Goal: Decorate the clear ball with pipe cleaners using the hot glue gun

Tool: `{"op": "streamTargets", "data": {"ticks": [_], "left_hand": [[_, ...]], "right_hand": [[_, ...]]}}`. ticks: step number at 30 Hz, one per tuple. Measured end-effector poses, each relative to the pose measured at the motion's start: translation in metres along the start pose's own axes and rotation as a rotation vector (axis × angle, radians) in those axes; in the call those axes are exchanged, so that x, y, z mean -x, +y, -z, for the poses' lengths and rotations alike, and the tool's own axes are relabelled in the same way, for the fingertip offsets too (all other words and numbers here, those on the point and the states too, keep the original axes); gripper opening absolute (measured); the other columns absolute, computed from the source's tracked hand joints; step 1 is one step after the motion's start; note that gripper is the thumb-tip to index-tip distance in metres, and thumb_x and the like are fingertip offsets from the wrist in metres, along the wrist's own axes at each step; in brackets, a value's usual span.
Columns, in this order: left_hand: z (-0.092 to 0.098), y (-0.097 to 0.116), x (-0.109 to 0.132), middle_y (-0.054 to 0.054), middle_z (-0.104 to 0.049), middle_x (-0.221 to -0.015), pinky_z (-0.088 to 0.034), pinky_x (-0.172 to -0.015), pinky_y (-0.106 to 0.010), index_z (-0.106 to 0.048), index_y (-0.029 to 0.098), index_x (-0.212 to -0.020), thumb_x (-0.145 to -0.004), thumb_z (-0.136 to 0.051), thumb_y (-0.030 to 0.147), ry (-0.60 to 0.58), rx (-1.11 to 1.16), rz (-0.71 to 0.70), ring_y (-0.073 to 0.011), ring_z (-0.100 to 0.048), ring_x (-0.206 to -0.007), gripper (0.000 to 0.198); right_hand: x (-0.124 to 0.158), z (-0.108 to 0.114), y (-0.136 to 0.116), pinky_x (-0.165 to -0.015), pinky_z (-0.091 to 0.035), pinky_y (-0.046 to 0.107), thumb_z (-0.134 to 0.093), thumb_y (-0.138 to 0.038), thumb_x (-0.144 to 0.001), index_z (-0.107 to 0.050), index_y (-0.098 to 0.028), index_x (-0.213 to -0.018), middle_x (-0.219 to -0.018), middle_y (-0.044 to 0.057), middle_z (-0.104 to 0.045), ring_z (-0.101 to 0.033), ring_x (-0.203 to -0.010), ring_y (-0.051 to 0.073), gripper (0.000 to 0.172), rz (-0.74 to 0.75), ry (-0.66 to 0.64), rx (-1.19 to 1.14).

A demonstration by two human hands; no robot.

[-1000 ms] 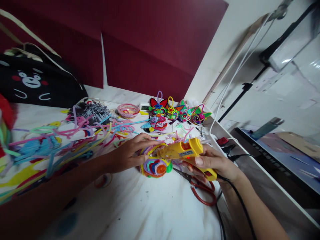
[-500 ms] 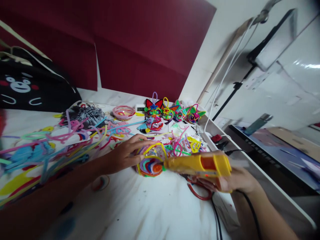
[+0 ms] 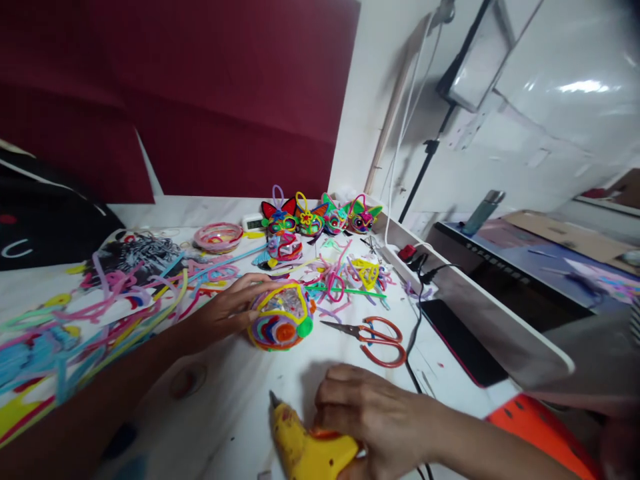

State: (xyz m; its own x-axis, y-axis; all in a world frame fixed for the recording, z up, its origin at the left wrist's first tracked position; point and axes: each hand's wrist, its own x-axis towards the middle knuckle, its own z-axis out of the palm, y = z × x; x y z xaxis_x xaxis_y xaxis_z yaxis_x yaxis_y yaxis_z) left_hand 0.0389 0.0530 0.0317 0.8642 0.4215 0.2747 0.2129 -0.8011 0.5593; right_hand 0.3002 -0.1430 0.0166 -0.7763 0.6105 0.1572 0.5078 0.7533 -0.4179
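My left hand (image 3: pixel 227 308) rests on the white table (image 3: pixel 240 407), its fingers curled against the left side of a round multicoloured pipe-cleaner craft (image 3: pixel 280 317). My right hand (image 3: pixel 373 417) is low at the front edge, wrapped round the handle of a yellow glue gun (image 3: pixel 305 450) whose nozzle points up and to the left. The gun sits well in front of the craft, apart from it. Red-handled scissors (image 3: pixel 373 335) lie just right of the craft.
Several finished pipe-cleaner animal faces (image 3: pixel 315 219) stand in a row at the back. Loose pipe cleaners (image 3: pixel 125 293) cover the left side. A pink bowl (image 3: pixel 218 237), a black bag (image 3: pixel 45 220), a power strip (image 3: pixel 410 257) and a black cable (image 3: pixel 415 333) lie around.
My right hand has drawn the glue gun away from the craft, down toward the table's front edge. The camera swung right. My left hand stays on the craft.
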Motion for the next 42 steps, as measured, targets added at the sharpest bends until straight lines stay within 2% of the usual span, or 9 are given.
{"op": "streamTargets", "data": {"ticks": [4, 8, 11, 16, 21, 29, 35, 38, 42], "left_hand": [[-0.002, -0.003, 0.001, -0.011, -0.043, -0.144, -0.036, -0.112, -0.051, -0.043, 0.030, -0.145, -0.099, -0.039, 0.044, 0.023, 0.027, -0.026, -0.0317, -0.040, -0.134, 0.048], [-0.002, 0.001, 0.001, -0.012, -0.044, -0.144, -0.037, -0.110, -0.055, -0.043, 0.030, -0.145, -0.099, -0.039, 0.042, 0.017, 0.021, -0.013, -0.0335, -0.039, -0.135, 0.048], [-0.001, 0.004, 0.001, -0.010, -0.043, -0.145, -0.036, -0.112, -0.052, -0.041, 0.030, -0.146, -0.099, -0.038, 0.041, 0.006, 0.008, -0.009, -0.0319, -0.039, -0.136, 0.048], [-0.003, 0.006, 0.000, -0.008, -0.044, -0.144, -0.036, -0.112, -0.048, -0.039, 0.030, -0.147, -0.099, -0.039, 0.042, 0.014, -0.009, -0.016, -0.0309, -0.038, -0.137, 0.049], [-0.007, 0.006, 0.000, -0.010, -0.042, -0.143, -0.036, -0.112, -0.046, -0.044, 0.027, -0.143, -0.099, -0.041, 0.047, 0.047, 0.048, -0.020, -0.0286, -0.042, -0.133, 0.049], [-0.009, 0.008, -0.001, -0.013, -0.042, -0.148, -0.032, -0.116, -0.047, -0.038, 0.023, -0.147, -0.097, -0.042, 0.054, 0.079, 0.072, -0.010, -0.0295, -0.038, -0.138, 0.059], [-0.013, 0.006, -0.002, -0.012, -0.041, -0.151, -0.030, -0.117, -0.048, -0.036, 0.023, -0.148, -0.093, -0.050, 0.057, 0.135, 0.197, 0.032, -0.0316, -0.039, -0.138, 0.066], [-0.015, 0.006, -0.002, -0.012, -0.042, -0.150, -0.037, -0.113, -0.045, -0.037, 0.024, -0.147, -0.091, -0.055, 0.054, 0.129, 0.326, 0.084, -0.0327, -0.042, -0.137, 0.065], [-0.015, 0.008, -0.003, -0.011, -0.041, -0.152, -0.045, -0.107, -0.042, -0.037, 0.027, -0.147, -0.090, -0.059, 0.048, 0.090, 0.514, 0.129, -0.0342, -0.044, -0.136, 0.064]], "right_hand": [[-0.010, -0.001, 0.008, -0.085, -0.045, 0.037, -0.061, -0.060, -0.083, -0.067, -0.013, -0.109, -0.094, 0.008, -0.065, -0.056, -0.089, 0.022, 0.053, 0.079, 0.045, 0.076], [-0.014, 0.020, 0.001, -0.091, -0.045, 0.036, -0.062, -0.049, -0.086, -0.065, -0.013, -0.108, -0.103, 0.010, -0.067, -0.058, -0.100, 0.022, 0.042, 0.085, 0.136, -0.028], [-0.024, 0.041, -0.003, -0.089, -0.047, 0.037, -0.057, -0.032, -0.093, -0.065, -0.014, -0.106, -0.100, 0.010, -0.068, -0.059, -0.096, 0.021, 0.024, 0.006, 0.330, -0.035], [-0.059, 0.062, 0.008, -0.086, -0.048, 0.040, -0.053, -0.023, -0.094, -0.063, -0.015, -0.107, -0.101, 0.012, -0.067, -0.058, -0.094, 0.023, 0.018, -0.067, 0.572, 0.130], [-0.087, 0.066, 0.023, -0.090, -0.045, 0.039, -0.051, -0.019, -0.095, -0.065, -0.013, -0.102, -0.101, 0.011, -0.066, -0.056, -0.095, 0.023, 0.016, -0.053, 0.496, 0.205], [-0.098, 0.068, 0.024, -0.082, -0.043, 0.038, -0.051, -0.020, -0.093, -0.067, -0.013, -0.092, -0.095, 0.011, -0.064, -0.053, -0.088, 0.023, 0.017, -0.091, 0.398, 0.325], [-0.095, 0.071, 0.032, -0.085, -0.046, 0.037, -0.057, -0.021, -0.092, -0.068, -0.012, -0.099, -0.096, 0.011, -0.065, -0.058, -0.091, 0.023, 0.016, -0.070, 0.475, 0.166], [-0.084, 0.077, 0.041, -0.098, -0.046, 0.039, -0.066, -0.028, -0.088, -0.063, -0.013, -0.118, -0.118, 0.013, -0.064, -0.059, -0.110, 0.023, 0.034, -0.110, 0.497, -0.043], [-0.070, 0.078, 0.054, -0.111, -0.038, 0.045, -0.079, -0.035, -0.075, -0.049, -0.014, -0.139, -0.142, 0.017, -0.051, -0.050, -0.131, 0.029, 0.074, -0.193, 0.343, -0.200]]}}
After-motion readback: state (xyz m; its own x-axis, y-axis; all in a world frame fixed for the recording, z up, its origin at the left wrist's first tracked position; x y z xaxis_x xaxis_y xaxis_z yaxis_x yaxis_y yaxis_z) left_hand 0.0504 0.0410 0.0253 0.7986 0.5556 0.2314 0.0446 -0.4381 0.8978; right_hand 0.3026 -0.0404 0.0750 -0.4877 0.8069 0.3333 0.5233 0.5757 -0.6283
